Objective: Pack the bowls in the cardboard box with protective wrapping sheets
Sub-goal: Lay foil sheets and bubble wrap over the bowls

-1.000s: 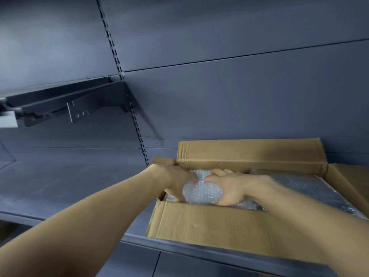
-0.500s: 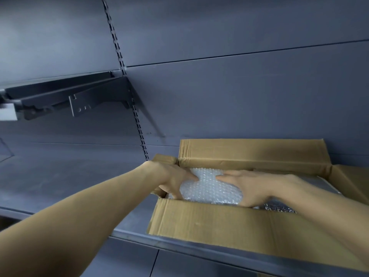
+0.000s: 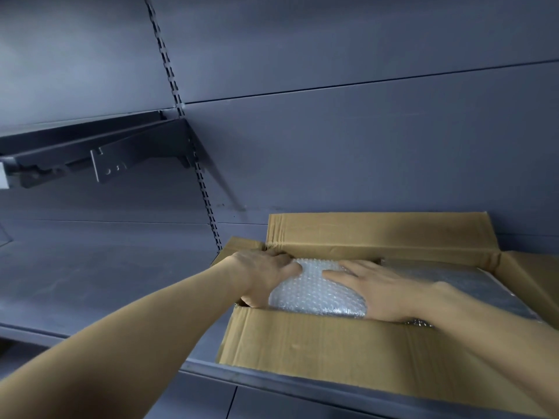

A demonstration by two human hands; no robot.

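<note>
Nearest, the front flap of the open cardboard box (image 3: 317, 343) folds down over the edge of the grey shelf (image 3: 90, 282). Just behind it the right hand (image 3: 384, 293) lies flat with straight fingers on a bubble-wrapped bundle (image 3: 314, 296) in the box's left end, and the left hand (image 3: 266, 267) curls round the bundle's left side. Beyond both hands the rear flap stands against the shelving's back panel (image 3: 332, 146).

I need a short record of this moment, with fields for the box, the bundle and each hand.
box: open brown cardboard box on a dark grey metal shelf
bundle: rounded clear bubble-wrap bundle inside the box, at its left end
left hand: left hand grips the bundle's left side
right hand: right hand lies flat on top of the bundle
</note>
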